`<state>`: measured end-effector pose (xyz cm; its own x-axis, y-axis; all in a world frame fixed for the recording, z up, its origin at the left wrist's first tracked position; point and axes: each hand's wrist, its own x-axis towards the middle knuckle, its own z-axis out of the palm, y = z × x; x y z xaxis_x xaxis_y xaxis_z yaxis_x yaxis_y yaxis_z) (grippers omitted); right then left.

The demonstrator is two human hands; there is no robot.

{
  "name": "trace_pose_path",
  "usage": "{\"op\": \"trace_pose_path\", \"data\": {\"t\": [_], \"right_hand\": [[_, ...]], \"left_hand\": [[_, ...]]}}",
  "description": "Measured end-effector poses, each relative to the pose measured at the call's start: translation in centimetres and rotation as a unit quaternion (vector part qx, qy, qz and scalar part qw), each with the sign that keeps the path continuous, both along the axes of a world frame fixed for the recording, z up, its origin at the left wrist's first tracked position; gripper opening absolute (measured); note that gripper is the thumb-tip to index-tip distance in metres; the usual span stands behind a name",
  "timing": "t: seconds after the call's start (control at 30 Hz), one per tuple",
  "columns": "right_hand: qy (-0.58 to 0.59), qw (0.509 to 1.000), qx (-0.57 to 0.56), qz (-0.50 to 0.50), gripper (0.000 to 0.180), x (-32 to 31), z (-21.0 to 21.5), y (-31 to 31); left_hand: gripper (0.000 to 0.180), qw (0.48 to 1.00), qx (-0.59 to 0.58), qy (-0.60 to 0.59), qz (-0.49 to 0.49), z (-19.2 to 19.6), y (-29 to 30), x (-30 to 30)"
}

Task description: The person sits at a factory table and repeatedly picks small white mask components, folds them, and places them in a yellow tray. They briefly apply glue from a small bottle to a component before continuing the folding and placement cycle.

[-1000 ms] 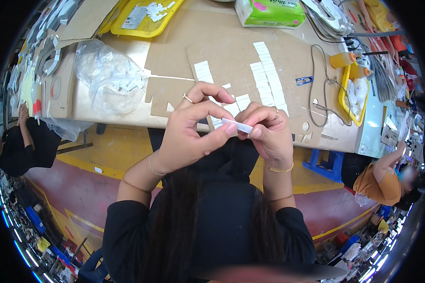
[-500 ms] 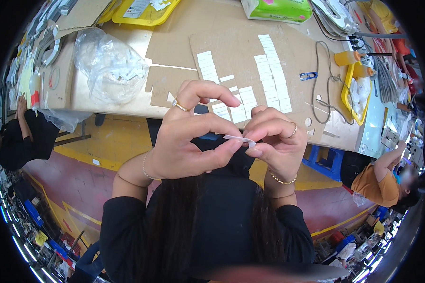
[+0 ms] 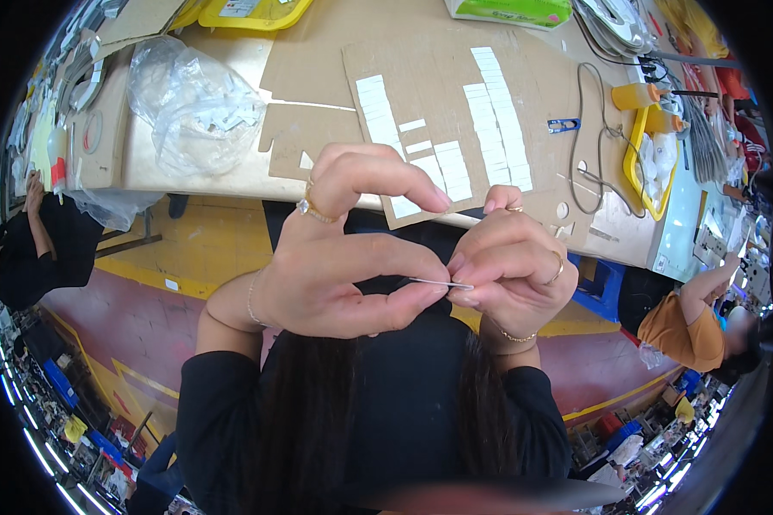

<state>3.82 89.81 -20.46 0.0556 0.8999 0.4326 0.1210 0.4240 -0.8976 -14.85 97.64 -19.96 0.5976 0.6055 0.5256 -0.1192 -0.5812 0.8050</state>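
- Fingers (image 3: pixel 421 296) of both hands meet in the middle of the view, pinched shut on a thin white strip (image 3: pixel 442 282) that shows edge-on between them, held up over the person's lap and clear of the surface.
- Left hand (image 3: pixel 343 266) grips the strip's left end between thumb and a curled finger; its index finger arches above, and a stone ring sits on one finger.
- Right hand (image 3: pixel 511 270) pinches the strip's right end, fingertips pressed together and touching those of the left hand; it wears plain rings and a thin bracelet at the wrist.
- Far left, another person in dark clothes (image 3: pixel 34 249) bends low beside the surface.
- On the surface (image 3: pixel 223 176), at its left part, lies a crumpled clear plastic bag (image 3: pixel 193 107) with small white pieces inside.
- Right of the bag lies a brown cardboard sheet (image 3: pixel 438 94) carrying rows of white strips (image 3: pixel 498 120), set side by side in columns.
- Further right, a small blue clip (image 3: pixel 563 125) lies near a looping grey cable (image 3: pixel 597 146).
- A yellow tray (image 3: pixel 636 163) with white items sits near the right edge.
- Lower right, a second person in an orange top (image 3: pixel 683 326) reaches upward.
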Motion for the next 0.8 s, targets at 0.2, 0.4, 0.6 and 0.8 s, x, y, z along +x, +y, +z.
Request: {"op": "trace_pose_path", "data": {"t": [0.2,0.4,0.6,0.8], "right_hand": [[-0.02,1.0,0.002,0.002,0.021,0.25,0.2,-0.36],[-0.015,1.0,0.001,-0.005,0.022,0.29,0.18,-0.59],[-0.016,1.0,0.007,-0.007,0.021,0.5,0.04,-0.61],[-0.012,1.0,0.01,-0.003,0.02,0.62,-0.12,-0.52]], "left_hand": [[0.02,1.0,0.01,-0.007,0.002,0.13,-0.21,0.13],[0.02,1.0,0.011,-0.007,0.002,0.26,-0.32,0.31],[0.019,1.0,0.014,-0.003,0.0,0.25,-0.31,0.55],[0.019,1.0,0.01,-0.002,-0.003,0.25,-0.26,0.61]]}}
